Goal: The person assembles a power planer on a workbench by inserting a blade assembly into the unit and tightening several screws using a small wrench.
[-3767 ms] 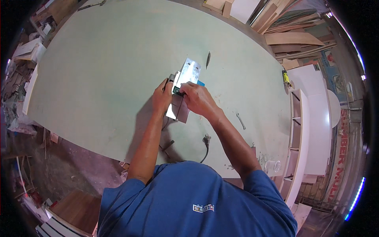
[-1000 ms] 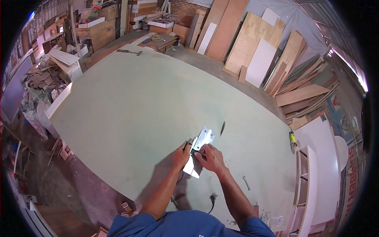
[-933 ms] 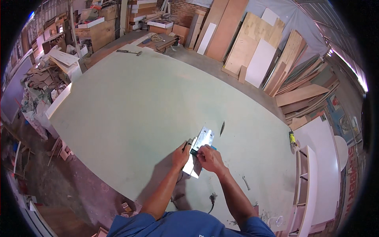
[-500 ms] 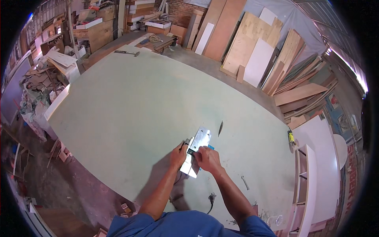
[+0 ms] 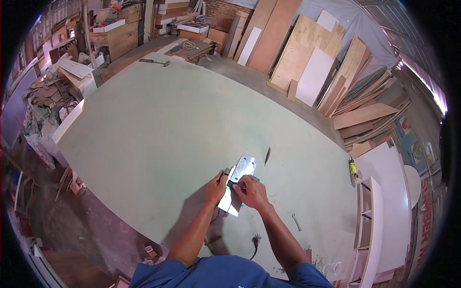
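Note:
Near the front middle of the pale green table (image 5: pixel 144 120) lies a power tool with a shiny metal base facing up: a plate with holes (image 5: pixel 245 162) at its far end, a plain plate (image 5: pixel 227 207) nearer me, blue housing (image 5: pixel 257 178) showing at the right. My left hand (image 5: pixel 215 191) is wrapped round the tool's left side at a dark metal part. My right hand (image 5: pixel 251 192) has its fingers pinched on a small dark piece at the middle of the base, largely hidden by them. A cord runs under the tool on the left.
A thin dark tool (image 5: pixel 267 156), wrench (image 5: pixel 296 222), plug (image 5: pixel 256 241) and clear cup (image 5: pixel 332 269) lie around me. A hammer (image 5: pixel 154 62) is at the far edge, a yellow tool (image 5: pixel 353 168) at the right edge beside white shelving (image 5: pixel 366 230). Boards (image 5: pixel 307 67) lean behind.
Since the oldest frame the view has lifted, showing more of the workshop. Both hands stay on the tool, with only slight shifts of my right fingers in the last second.

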### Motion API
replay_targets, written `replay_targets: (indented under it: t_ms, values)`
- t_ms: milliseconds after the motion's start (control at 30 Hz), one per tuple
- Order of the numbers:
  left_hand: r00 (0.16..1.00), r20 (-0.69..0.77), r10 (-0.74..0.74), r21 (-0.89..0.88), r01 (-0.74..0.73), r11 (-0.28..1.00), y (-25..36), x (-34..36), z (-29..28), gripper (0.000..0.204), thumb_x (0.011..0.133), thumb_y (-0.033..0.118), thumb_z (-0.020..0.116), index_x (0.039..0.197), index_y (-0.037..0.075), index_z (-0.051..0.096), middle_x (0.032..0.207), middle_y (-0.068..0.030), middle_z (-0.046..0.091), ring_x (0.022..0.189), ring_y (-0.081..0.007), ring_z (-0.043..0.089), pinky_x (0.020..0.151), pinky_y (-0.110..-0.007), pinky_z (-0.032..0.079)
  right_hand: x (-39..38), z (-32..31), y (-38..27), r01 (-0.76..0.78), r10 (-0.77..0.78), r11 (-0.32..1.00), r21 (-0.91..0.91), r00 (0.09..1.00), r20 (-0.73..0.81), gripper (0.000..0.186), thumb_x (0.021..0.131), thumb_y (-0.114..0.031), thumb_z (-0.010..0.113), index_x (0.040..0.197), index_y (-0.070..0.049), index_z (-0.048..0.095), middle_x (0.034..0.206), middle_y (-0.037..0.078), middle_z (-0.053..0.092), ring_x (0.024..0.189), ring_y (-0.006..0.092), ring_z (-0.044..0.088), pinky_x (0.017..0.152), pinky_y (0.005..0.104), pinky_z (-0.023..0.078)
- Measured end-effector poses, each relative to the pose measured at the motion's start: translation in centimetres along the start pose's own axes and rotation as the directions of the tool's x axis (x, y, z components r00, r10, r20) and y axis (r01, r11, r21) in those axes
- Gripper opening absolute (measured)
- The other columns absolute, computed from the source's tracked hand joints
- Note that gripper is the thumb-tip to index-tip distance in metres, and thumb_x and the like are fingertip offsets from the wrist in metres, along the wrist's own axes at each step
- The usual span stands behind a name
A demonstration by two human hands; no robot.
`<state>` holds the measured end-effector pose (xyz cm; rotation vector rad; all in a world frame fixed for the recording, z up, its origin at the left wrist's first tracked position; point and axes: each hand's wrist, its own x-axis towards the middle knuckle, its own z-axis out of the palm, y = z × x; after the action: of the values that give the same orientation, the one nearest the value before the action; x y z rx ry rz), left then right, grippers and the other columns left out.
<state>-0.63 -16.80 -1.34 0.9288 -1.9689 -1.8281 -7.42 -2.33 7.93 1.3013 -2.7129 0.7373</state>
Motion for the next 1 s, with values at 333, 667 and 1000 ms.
replay_targets:
  t_ms: [333,667,1000]
  values:
    - [0.999,-0.028,0.046,-0.021,-0.046,0.999,0.0,-0.1,0.5,0.057,0.096,0.043,0.054,0.139,0.006,0.064,0.114,-0.0254,0.073,0.107,-0.0382,0.070,0.093,-0.042,0.053,-0.1,-0.3,0.6,0.035,-0.038,0.997,0.062,0.998,0.046,0.021,0.088,-0.022,0.074,0.088,-0.006,0.062,0.082,0.010,0.066,0.074,0.0336,0.067,0.064,0.0437,0.052]
    - [0.997,-0.040,0.061,0.012,-0.061,0.998,-1.7,0.9,0.6,0.058,0.097,0.044,0.053,0.139,0.006,0.063,0.114,-0.0260,0.072,0.108,-0.0415,0.069,0.093,-0.043,0.053,0.1,-0.4,-0.1,-0.017,0.015,0.999,0.041,0.999,0.038,0.023,0.089,-0.025,0.074,0.087,-0.006,0.063,0.081,0.010,0.065,0.076,0.0330,0.067,0.065,0.0452,0.050]
    - [0.998,-0.011,0.061,0.017,-0.061,0.998,-1.2,0.8,0.2,0.059,0.097,0.045,0.052,0.139,0.006,0.063,0.120,-0.0263,0.070,0.115,-0.0416,0.067,0.096,-0.044,0.052,0.2,-0.4,-0.1,-0.011,0.012,1.000,-0.007,0.998,0.065,0.022,0.086,-0.024,0.075,0.084,-0.006,0.063,0.080,0.010,0.067,0.077,0.0321,0.068,0.065,0.0436,0.052]
